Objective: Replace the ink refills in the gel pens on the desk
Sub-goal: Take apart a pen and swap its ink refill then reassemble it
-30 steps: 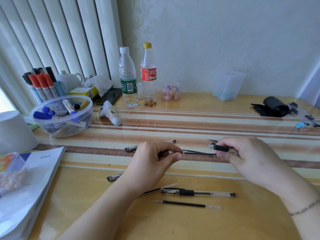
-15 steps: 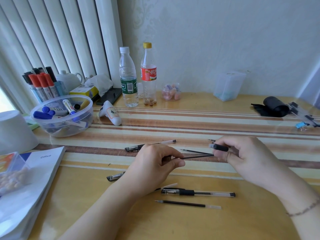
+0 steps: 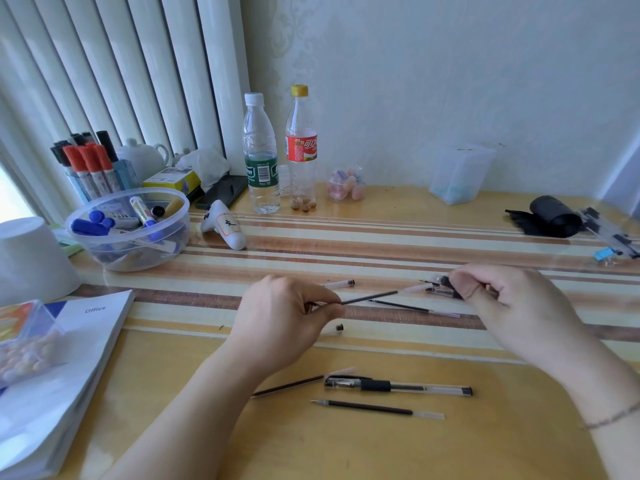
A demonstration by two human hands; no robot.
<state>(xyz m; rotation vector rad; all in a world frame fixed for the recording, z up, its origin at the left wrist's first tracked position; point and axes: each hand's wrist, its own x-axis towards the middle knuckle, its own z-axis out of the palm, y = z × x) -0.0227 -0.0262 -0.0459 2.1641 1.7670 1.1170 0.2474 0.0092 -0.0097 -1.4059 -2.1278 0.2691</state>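
My left hand (image 3: 287, 320) pinches one end of a thin black ink refill (image 3: 370, 296), which slants up to the right. Its clear far end reaches the gel pen barrel (image 3: 443, 285) held in my right hand (image 3: 502, 299); most of the barrel is hidden by my fingers. Another refill (image 3: 412, 308) lies on the desk just below it. Nearer me lie a whole gel pen (image 3: 398, 386), a loose refill (image 3: 377, 407) and a further refill (image 3: 291, 386) partly under my left forearm. A small black pen tip piece (image 3: 339, 327) sits by my left hand. A clear pen part (image 3: 337, 284) pokes out behind it.
A plastic bowl of markers (image 3: 131, 230) and a white cup (image 3: 31, 258) stand at the left, with a book (image 3: 62, 368) in front. Two bottles (image 3: 261, 157) stand at the back. A black roll (image 3: 550, 216) and more pens (image 3: 609, 233) lie at the far right.
My hands have drawn apart, and the refill in my left hand now shows much more of its length outside the barrel. Both hands have risen slightly and the refill tilts upward.
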